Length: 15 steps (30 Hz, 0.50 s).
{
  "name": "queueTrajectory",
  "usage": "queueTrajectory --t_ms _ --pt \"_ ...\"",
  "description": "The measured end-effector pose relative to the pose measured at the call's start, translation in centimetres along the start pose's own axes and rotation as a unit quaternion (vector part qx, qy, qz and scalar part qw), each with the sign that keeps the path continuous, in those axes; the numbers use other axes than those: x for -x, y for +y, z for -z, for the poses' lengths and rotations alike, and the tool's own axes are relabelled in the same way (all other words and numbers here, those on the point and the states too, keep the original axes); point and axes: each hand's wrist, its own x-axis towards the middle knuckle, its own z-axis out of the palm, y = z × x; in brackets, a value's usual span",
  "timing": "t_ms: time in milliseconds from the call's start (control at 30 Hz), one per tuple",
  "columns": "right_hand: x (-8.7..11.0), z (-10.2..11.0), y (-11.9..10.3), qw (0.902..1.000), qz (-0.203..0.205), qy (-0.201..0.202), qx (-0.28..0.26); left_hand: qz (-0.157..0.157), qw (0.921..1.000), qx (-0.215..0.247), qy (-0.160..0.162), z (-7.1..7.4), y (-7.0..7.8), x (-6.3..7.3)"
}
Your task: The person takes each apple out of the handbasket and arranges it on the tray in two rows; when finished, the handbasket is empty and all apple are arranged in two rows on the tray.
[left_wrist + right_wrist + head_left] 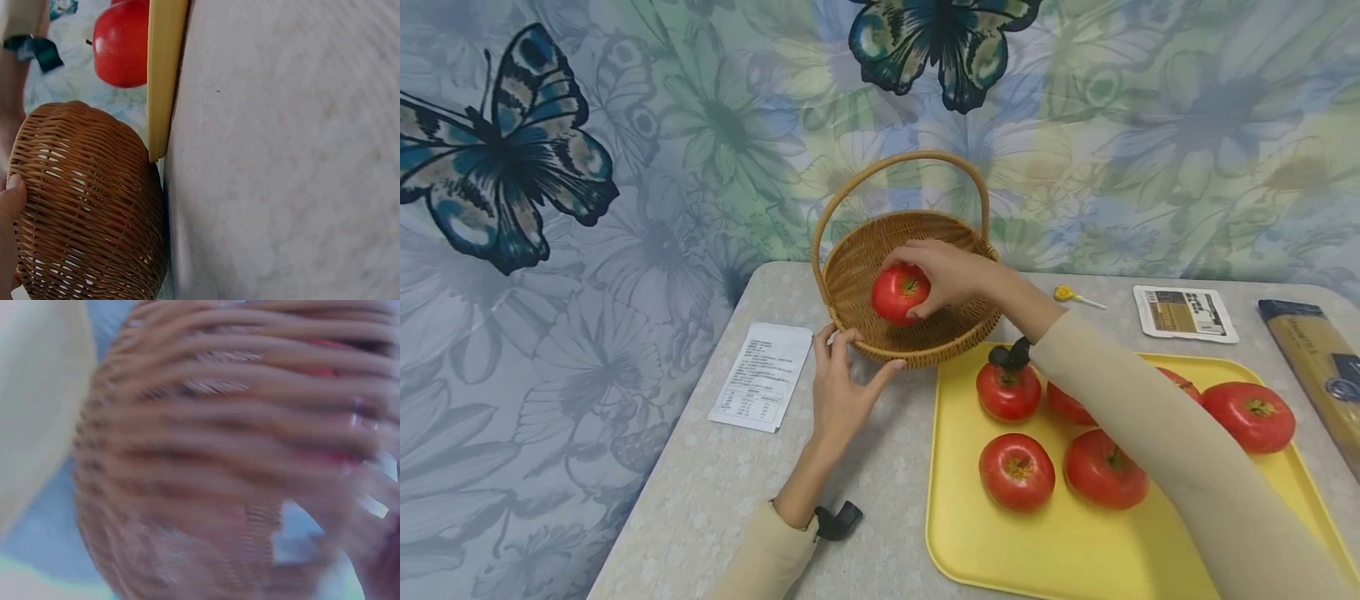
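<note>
The basket [917, 287] stands by the table's [700, 492] far edge; its arched handle [898, 167] spans the opening, leaving gaps front and back. The tray [1075, 542] touches its near-right side, crowded with tomatoes [1017, 471]. Bare tabletop lies near-left, past the paper [762, 377].

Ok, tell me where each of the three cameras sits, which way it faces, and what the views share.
Head: worn on the head, looking forward and down at the table; both sleeved arms show, the right hand gripping a tomato in the basket, the left hand at its rim.
Left wrist: low beside the basket, along the tabletop; a fingertip shows.
Right wrist: close on blurred wicker; whether any hand shows is unclear.
Shared: the basket appears in all three.
</note>
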Motion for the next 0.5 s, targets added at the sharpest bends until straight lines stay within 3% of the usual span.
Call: queueTrajectory --t_ms 167,267,400,500 --pt "4.9 4.0 -1.8 0.9973 0.041 0.06 -0.008 0.002 1.0 0.008 -0.001 0.1 0.1 0.0" --pt "8.7 5.7 -2.4 0.9958 0.044 0.078 -0.02 0.0 1.0 0.007 0.001 0.1 0.2 0.1" --pt "14.5 6.8 -2.5 0.995 0.036 0.093 0.001 -0.004 1.0 0.007 0.002 0.1 0.2 0.1" --pt "19.2 6.5 -2.3 0.995 0.013 0.097 0.022 -0.008 0.9999 0.008 0.001 0.2 0.2 0.0"
